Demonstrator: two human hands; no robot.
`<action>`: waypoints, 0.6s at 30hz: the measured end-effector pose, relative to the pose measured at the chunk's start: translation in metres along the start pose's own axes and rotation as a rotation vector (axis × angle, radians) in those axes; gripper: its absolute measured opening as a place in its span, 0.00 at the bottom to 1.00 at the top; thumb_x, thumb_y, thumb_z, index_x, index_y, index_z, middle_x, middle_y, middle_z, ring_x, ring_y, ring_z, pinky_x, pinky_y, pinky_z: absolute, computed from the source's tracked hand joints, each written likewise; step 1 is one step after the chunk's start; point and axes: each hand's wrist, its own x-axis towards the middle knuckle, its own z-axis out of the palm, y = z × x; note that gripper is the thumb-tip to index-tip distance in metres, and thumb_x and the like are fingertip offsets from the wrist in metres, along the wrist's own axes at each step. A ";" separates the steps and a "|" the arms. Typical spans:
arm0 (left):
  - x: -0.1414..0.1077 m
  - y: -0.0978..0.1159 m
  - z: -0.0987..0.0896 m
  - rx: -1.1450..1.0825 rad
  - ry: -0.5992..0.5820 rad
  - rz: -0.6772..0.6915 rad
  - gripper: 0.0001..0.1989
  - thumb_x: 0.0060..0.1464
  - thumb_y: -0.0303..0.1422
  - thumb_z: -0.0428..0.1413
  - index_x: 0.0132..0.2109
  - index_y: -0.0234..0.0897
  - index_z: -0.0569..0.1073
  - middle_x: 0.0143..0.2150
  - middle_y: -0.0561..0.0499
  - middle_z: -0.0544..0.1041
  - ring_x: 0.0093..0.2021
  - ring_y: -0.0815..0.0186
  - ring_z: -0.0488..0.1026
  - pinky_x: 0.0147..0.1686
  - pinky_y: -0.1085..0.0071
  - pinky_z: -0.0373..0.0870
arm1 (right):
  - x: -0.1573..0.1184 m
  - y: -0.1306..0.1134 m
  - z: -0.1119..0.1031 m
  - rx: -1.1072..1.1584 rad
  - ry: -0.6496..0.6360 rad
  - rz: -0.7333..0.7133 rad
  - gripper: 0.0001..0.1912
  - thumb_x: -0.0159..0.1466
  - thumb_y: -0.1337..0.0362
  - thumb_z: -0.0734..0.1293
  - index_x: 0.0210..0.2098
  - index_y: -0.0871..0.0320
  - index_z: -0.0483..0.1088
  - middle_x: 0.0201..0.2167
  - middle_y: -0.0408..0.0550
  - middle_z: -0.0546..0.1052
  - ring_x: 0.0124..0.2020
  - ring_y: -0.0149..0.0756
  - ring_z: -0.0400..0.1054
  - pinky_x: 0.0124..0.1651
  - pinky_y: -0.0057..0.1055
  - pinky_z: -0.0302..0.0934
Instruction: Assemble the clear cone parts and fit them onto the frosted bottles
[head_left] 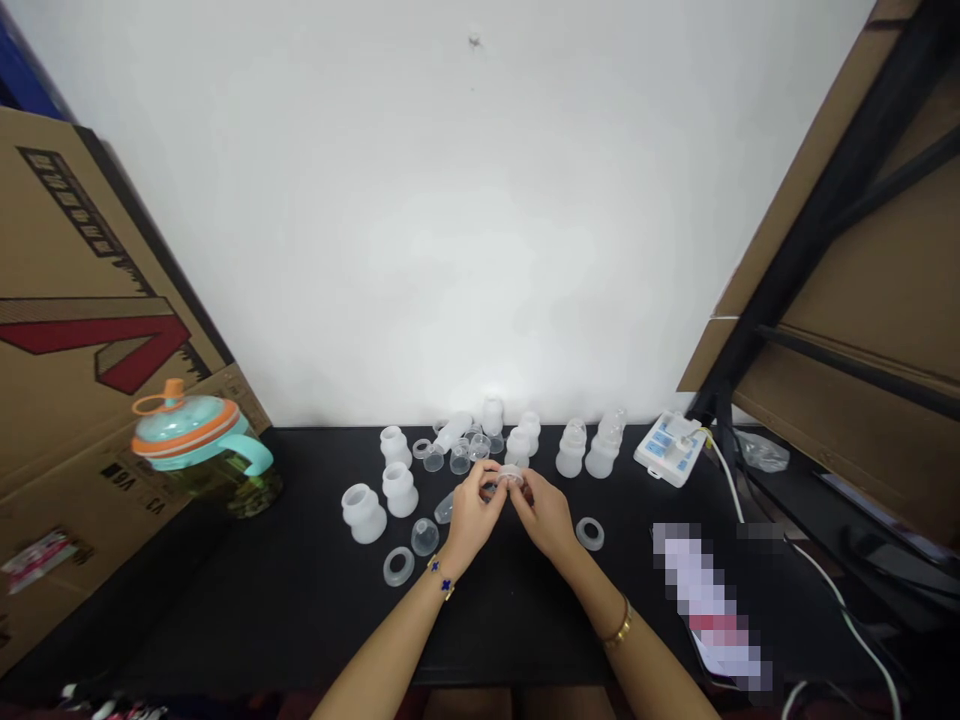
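Observation:
Between the fingertips of both hands is a small translucent ring-shaped part (511, 474). My left hand (475, 508) pinches its left side, and my right hand (543, 508) holds its right side. Several white bottles (364, 514) stand to the left, others behind the hands. At the right back are two bottles with clear domed tops (571, 448). A clear dome cap (425, 537) and a white ring (398, 566) lie left of my left wrist. Another white ring (590, 533) lies right of my right hand. Small clear cups (460, 457) are grouped behind my left hand.
A jug (202, 450) with a turquoise handle stands at the left by a cardboard box (75, 350). On the right are a white case (670, 448), a cable (832, 590) and a blurred-out flat object (709, 605). A white wall rises behind the black table (300, 620).

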 end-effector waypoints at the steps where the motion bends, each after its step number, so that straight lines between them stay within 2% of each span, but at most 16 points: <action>1: 0.000 0.000 0.000 0.005 0.003 -0.001 0.09 0.62 0.38 0.56 0.44 0.39 0.70 0.37 0.50 0.82 0.33 0.66 0.79 0.32 0.74 0.73 | 0.000 0.000 0.000 0.001 -0.001 -0.002 0.16 0.71 0.53 0.58 0.42 0.56 0.72 0.30 0.45 0.75 0.28 0.34 0.68 0.32 0.28 0.55; 18: 0.001 -0.005 0.000 -0.046 0.011 -0.015 0.09 0.61 0.38 0.56 0.44 0.38 0.71 0.36 0.50 0.82 0.32 0.67 0.79 0.30 0.76 0.73 | 0.000 0.001 0.001 -0.005 -0.006 -0.004 0.16 0.71 0.54 0.58 0.39 0.57 0.72 0.29 0.44 0.75 0.27 0.34 0.67 0.32 0.28 0.55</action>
